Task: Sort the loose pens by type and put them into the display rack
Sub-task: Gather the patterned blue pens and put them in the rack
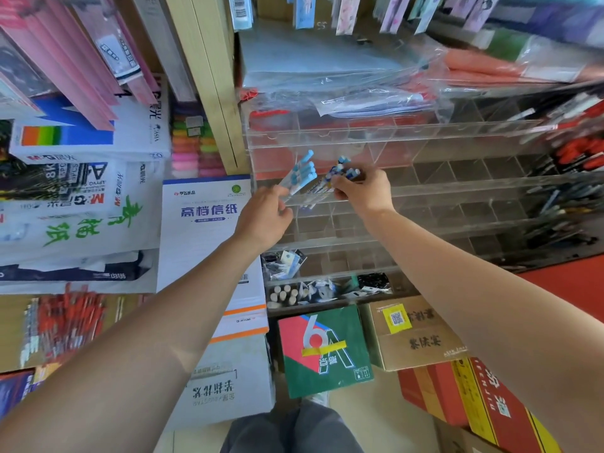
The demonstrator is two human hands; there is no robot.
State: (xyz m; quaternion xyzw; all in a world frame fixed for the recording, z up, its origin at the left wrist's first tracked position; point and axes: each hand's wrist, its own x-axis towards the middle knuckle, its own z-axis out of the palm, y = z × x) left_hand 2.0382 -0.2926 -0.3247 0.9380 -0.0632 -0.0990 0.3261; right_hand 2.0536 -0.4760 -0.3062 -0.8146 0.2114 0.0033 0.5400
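At far left, stacked paper packs; below them, a heap of red pens. Next along, a white writing pad, propped upright just beside the clear display rack. In front of the rack's upper-left corner, the left hand, thumb and fingers curled onto the lower ends of a bunch of light-blue pens, caps up and tilted to the right. Just beside these, a second bunch, the dark-blue pens, clamped in the curled fingers of the right hand and held at the front of an upper-left compartment; inside it or outside, impossible to tell. Below the rack, a green and red box, then a brown carton to its right. At far right, in the rack's cells, dark pens, too blurred for detail.
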